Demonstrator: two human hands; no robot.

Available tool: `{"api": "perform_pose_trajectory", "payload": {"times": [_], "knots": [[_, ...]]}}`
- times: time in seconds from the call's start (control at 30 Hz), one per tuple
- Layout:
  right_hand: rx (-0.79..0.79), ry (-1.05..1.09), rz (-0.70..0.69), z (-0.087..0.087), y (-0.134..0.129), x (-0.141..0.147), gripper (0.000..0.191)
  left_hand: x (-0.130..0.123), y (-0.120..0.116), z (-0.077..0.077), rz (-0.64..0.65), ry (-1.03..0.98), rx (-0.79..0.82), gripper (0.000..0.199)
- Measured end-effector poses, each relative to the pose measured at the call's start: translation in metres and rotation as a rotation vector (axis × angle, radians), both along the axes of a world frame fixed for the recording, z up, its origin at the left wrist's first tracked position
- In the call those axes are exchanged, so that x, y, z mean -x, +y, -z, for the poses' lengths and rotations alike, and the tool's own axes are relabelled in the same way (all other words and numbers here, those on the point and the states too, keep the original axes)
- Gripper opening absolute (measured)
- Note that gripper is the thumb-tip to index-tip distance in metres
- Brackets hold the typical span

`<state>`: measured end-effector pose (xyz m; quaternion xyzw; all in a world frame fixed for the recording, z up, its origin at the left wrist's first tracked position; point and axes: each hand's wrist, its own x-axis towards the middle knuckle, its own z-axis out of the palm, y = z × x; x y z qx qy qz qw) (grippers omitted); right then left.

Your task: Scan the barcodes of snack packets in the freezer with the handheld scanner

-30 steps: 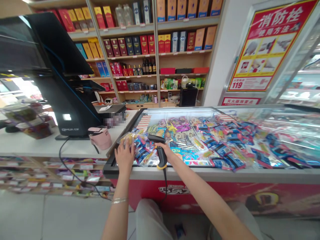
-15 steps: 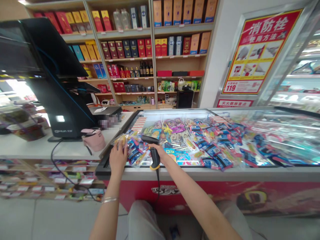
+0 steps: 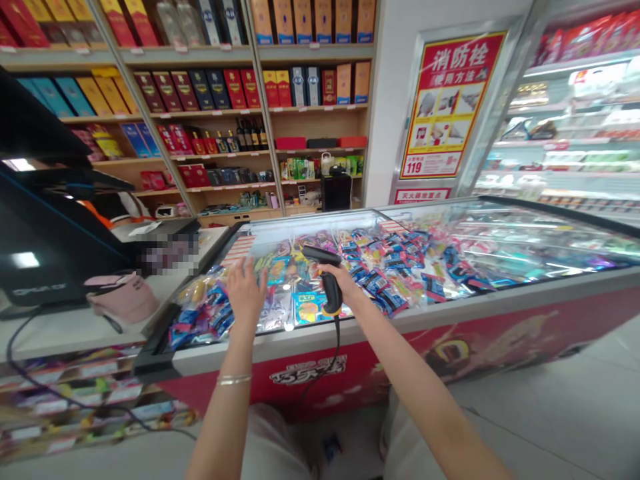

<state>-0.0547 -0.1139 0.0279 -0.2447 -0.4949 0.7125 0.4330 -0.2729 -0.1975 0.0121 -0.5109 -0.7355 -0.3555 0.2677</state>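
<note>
Although both hands show well in front, a good deal around them is cut off or blurred. The left edge crops the black monitor (image 3: 35, 127), and a pixelated patch covers whatever lies on the counter (image 3: 65, 328) just beyond the pink container (image 3: 123, 297). Lettering on the freezer (image 3: 425, 357) is too skewed to read in full, the refrigerated shelves (image 3: 575, 167) run out of the picture at the right, and a small dark item (image 3: 331, 448) on the floor between the person's legs is too dim to identify.

The black scanner (image 3: 332, 290) is in the right hand (image 3: 345, 283), its handle gripped and its head tipped toward the left; the palm hides part of the grip, so whether a finger presses the trigger cannot be told. Its cord (image 3: 338, 337) drops past the freezer's front edge and fades out against the red panel.

The left hand (image 3: 247, 290) is apart from the right, empty, with fingers spread over the glass top. It is just beside the left heap of wrapped packets (image 3: 213, 310) (whether the fingertips touch anything, I cannot tell). The scanner lies to the right of this hand, between it and the larger heap of blue-and-pink packets (image 3: 385, 280), whose nearest wrappers are partly behind the right wrist.
</note>
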Motion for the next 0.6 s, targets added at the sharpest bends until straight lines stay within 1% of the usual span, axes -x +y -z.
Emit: {"api": "perform_pose_trajectory", "payload": {"times": [0.1, 0.17, 0.23, 0.3, 0.37, 0.43, 0.5, 0.6], "knots": [[0.005, 0.002, 0.079, -0.008, 0.011, -0.037, 0.02, -0.041, 0.037, -0.016, 0.166, 0.002, 0.007, 0.051], [0.023, -0.007, 0.135, -0.011, 0.018, -0.062, 0.02, -0.066, 0.059, -0.02, 0.3, 0.025, 0.016, 0.048], [0.027, -0.012, 0.189, -0.011, 0.026, -0.085, 0.02, -0.09, 0.078, -0.022, 0.428, 0.056, 0.063, 0.044], [0.032, -0.011, 0.213, -0.008, 0.034, -0.105, 0.02, -0.109, 0.094, -0.021, 0.491, 0.058, 0.195, 0.038], [0.054, -0.016, 0.203, -0.002, 0.043, -0.123, 0.021, -0.124, 0.106, -0.019, 0.503, 0.029, 0.406, 0.034], [0.085, -0.032, 0.188, 0.006, 0.053, -0.138, 0.022, -0.134, 0.116, -0.015, 0.533, 0.008, 0.593, 0.034], [0.111, -0.042, 0.186, 0.014, 0.061, -0.15, 0.022, -0.14, 0.126, -0.011, 0.597, 0.023, 0.698, 0.039], [0.187, -0.041, 0.15, 0.026, 0.071, -0.165, 0.021, -0.148, 0.14, -0.006, 0.661, 0.093, 0.772, 0.054]]}}
